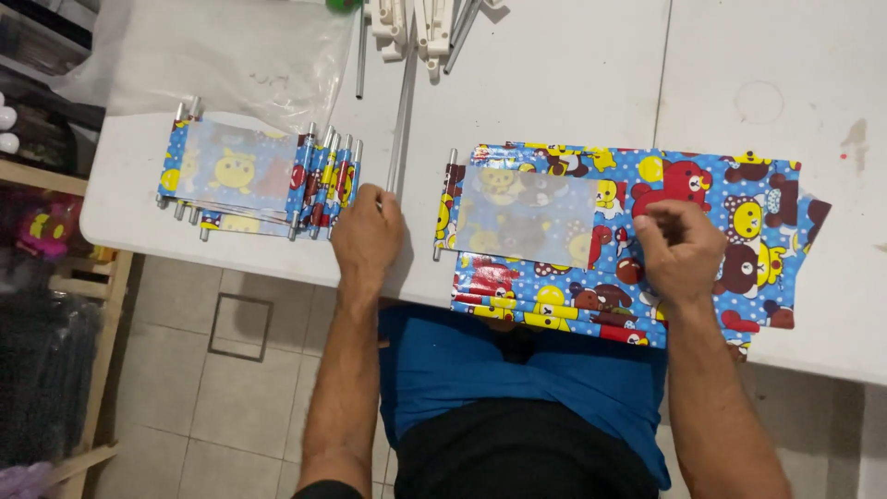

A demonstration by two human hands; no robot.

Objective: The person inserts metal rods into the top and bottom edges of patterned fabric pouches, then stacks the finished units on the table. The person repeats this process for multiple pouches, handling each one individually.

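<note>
The stack of blue cartoon-printed plastic sheets (637, 249) overhangs the near edge of the white bench (554, 111), so we judge it could slide off if our right hand (679, 249) lifts or drags it. That hand is curled, its fingertips pinching the top sheet. Our left hand (367, 236) rests knuckles-up near the same edge, fingers bent on a thin metal rod (399, 129); we cannot tell whether it grips.

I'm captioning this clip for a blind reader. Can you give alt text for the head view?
Seen from above, a person's right hand rests on a stack of blue cartoon-bear printed sheets on a white table, while the left hand lies on the table beside a pile of finished printed panels with metal rods.
</note>
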